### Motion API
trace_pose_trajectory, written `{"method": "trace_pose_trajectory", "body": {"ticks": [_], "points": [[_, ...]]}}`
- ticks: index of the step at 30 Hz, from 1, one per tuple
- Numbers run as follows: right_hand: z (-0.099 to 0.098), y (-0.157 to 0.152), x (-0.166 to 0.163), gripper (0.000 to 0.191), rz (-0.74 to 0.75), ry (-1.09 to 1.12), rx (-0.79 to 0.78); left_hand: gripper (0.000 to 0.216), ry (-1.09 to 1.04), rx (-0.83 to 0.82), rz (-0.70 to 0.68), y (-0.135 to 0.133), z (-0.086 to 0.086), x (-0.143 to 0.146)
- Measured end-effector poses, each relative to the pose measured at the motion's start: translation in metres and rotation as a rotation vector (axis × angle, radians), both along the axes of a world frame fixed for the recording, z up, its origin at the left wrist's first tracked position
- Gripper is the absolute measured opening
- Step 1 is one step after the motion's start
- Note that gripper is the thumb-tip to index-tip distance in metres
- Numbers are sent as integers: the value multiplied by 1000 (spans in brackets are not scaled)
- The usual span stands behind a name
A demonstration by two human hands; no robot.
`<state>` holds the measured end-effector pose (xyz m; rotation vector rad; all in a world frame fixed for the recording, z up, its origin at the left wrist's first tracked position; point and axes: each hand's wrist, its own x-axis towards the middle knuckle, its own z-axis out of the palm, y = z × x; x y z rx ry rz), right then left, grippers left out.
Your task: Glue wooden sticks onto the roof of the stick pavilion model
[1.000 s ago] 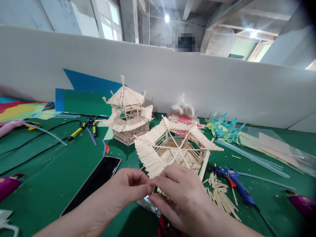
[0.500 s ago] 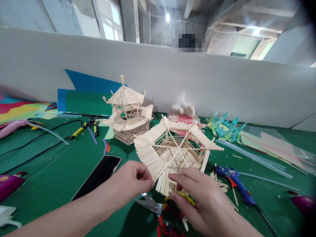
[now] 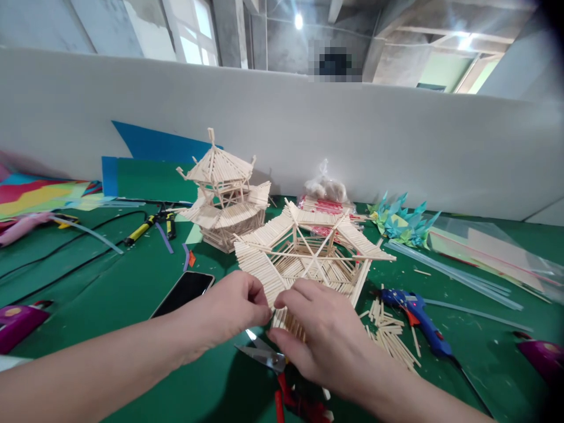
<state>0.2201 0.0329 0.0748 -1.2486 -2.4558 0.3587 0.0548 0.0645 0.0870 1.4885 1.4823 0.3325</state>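
My left hand (image 3: 227,311) and my right hand (image 3: 326,338) meet at the near edge of a flat hexagonal roof made of small wooden sticks (image 3: 304,255). Both hands are closed in a pinch on its near panel. Under my hands lie scissors with red handles (image 3: 268,358). A finished two-tier stick pavilion (image 3: 222,200) stands behind the roof, to its left.
A black phone (image 3: 183,292) lies left of my hands. Loose sticks (image 3: 390,341) and a blue glue gun (image 3: 418,320) lie to the right. Yellow-handled pliers (image 3: 147,226), black cables, coloured paper, teal paper cranes (image 3: 400,220) and a white partition wall (image 3: 396,147) sit further back.
My right hand drew off the roof to the right half a second ago, baring the scissors, and has now come back to pinch the near edge beside my left hand.
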Motion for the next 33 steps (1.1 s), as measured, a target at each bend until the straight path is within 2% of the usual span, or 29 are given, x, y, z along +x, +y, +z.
{"method": "trace_pose_trajectory", "body": {"ticks": [6,15,26,33], "points": [[-1,2,-7,14,-1,-50,37,15,22,10,5,0,0,-1],[0,1,-5,14,-12,-57,26,8,39,3,-76,4,-9,1],[-2,-5,0,16,-3,-44,-25,7,189,17,-100,5,1,8],[-2,-6,3,18,1,-60,-35,7,250,24,-89,5,-2,8]]}}
